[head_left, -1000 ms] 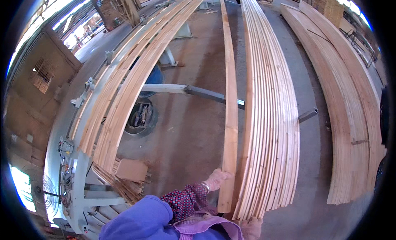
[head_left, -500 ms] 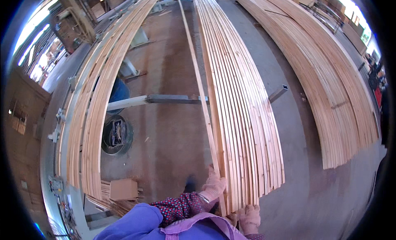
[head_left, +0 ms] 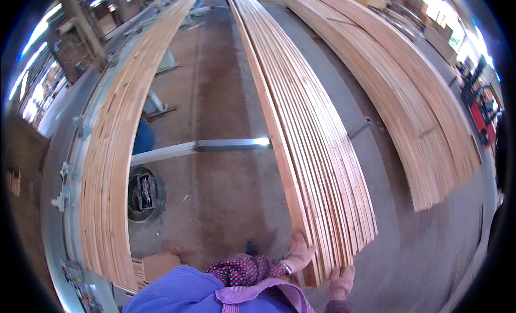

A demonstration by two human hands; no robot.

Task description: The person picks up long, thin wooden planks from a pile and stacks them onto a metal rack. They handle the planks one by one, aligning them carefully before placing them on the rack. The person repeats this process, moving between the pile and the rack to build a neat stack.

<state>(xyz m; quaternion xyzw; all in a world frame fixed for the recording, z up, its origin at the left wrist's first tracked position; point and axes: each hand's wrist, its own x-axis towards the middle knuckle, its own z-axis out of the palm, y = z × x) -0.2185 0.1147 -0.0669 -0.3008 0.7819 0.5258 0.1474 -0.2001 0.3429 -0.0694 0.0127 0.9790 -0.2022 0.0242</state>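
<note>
A long bundle of narrow wooden boards (head_left: 317,168) runs away from me, its near ends in front of my body. Along its left side lies a wooden board (head_left: 279,146), its wide face turned up and to the left. My left hand (head_left: 299,253), in a pinkish work glove, is closed on this board near its close end. My right hand (head_left: 341,282), also gloved, grips the near ends of the boards further right; its thumb is hidden.
Left of me, more long boards (head_left: 115,168) lie on a metal frame. Further right is a wide stack of boards (head_left: 387,98). A grey metal crossbar (head_left: 226,144) spans the gap on the left, beside a round bin (head_left: 146,194). A cardboard box (head_left: 160,264) sits low at left.
The thin board that stood slightly apart at the bundle's left now lies against it, with my left hand still on the edge. Both hands have shifted a little right in view.
</note>
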